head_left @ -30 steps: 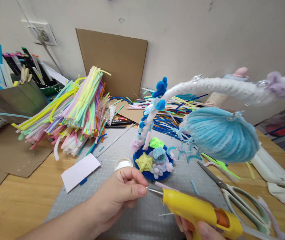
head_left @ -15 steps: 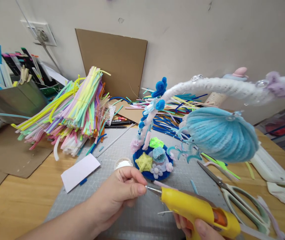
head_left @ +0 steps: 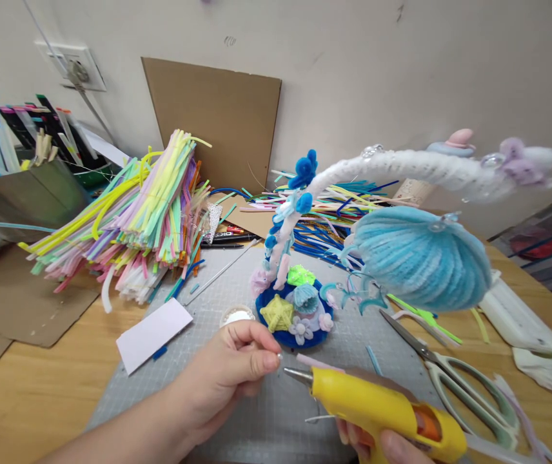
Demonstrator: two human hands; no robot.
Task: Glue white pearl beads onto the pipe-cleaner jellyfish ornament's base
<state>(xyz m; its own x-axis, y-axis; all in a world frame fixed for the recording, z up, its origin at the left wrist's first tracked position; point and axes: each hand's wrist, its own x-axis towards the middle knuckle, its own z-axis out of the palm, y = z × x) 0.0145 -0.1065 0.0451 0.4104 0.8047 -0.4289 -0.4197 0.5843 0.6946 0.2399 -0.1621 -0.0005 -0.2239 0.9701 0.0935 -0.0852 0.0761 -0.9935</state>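
Note:
Between the thumb and forefinger of my left hand is a tiny whitish bead. My right hand is wrapped round a yellow hot glue gun, its metal nozzle pointing left, a short gap from the bead. Behind both hands stands a pipe-cleaner decoration with a round dark blue base, carrying a yellow star and small flowers. Its white fuzzy arch curves to the right, and a light blue shell hangs under it. A small round dish of white bits is partly hidden by my left hand.
A grey cutting mat covers the table's middle. Scissors lie to the right, a white card to the left. Bundled pipe cleaners, a pen container and a cardboard sheet stand at the back.
The glue gun's nozzle touched or nearly touched the bead before; now the two are apart. The bead shows more clearly at my left fingertips. The view has shifted slightly.

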